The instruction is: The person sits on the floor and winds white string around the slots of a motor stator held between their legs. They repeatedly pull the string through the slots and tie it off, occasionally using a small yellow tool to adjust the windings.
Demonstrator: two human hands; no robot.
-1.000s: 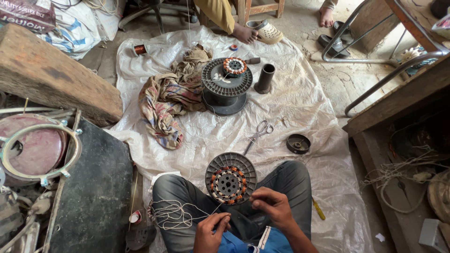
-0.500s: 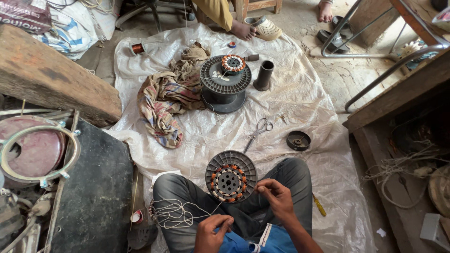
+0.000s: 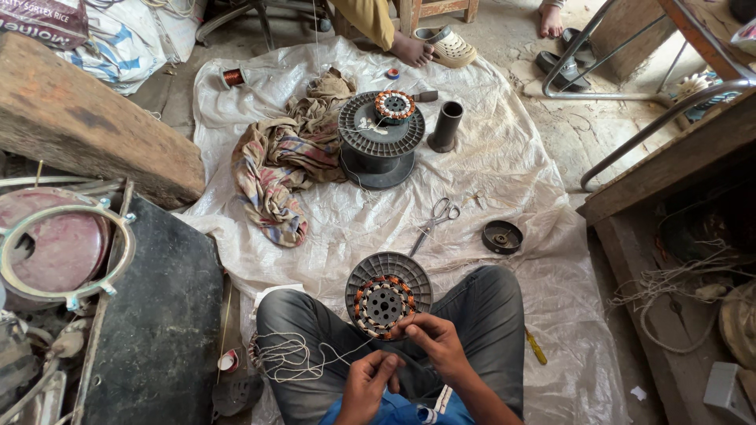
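Between the knees, on the lap: wound stator resting on a grey ribbed disc, right hand pinched on its lower edge, left hand closed narrow around thin white thread. Loose thread heaped on the left thigh, likely to tangle or snag on a winding under a hard pull; stator likely to slide off if a knee shifts. Farther out on the plastic sheet: scissors, small black cap, then second stator on a spool beside crumpled cloth.
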